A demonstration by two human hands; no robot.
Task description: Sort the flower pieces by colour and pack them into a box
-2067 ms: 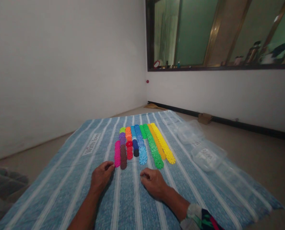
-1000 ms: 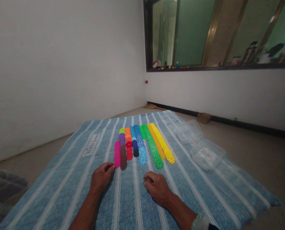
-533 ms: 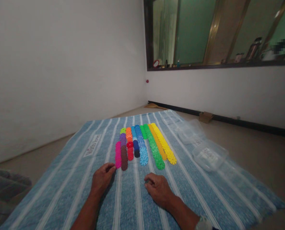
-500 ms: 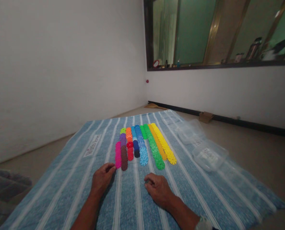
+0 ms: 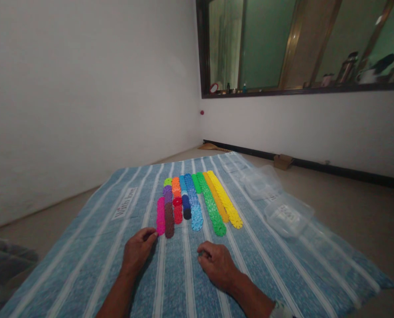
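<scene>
Rows of flat coloured plastic discs lie side by side on a blue striped cloth (image 5: pixel 84 265): a pink row (image 5: pixel 160 216), a dark maroon row (image 5: pixel 168 218), a light blue row (image 5: pixel 196 212), a green row (image 5: pixel 213 207) and a yellow row (image 5: pixel 226 201). My left hand (image 5: pixel 136 254) rests on the cloth, fingers curled, its fingertips touching the near end of the pink row. My right hand (image 5: pixel 217 265) lies on the cloth to the right, fingers curled in; I cannot make out anything in it.
Two clear plastic containers (image 5: pixel 288 216) sit on the cloth at the right. White walls meet in the far corner, under a dark-framed window (image 5: pixel 299 44). A small cardboard piece (image 5: pixel 282 161) lies by the skirting. Something grey (image 5: pixel 5 265) lies at the left edge.
My right hand has drawn slightly back toward me. My left hand stays at the end of the pink row. The view has shifted a little.
</scene>
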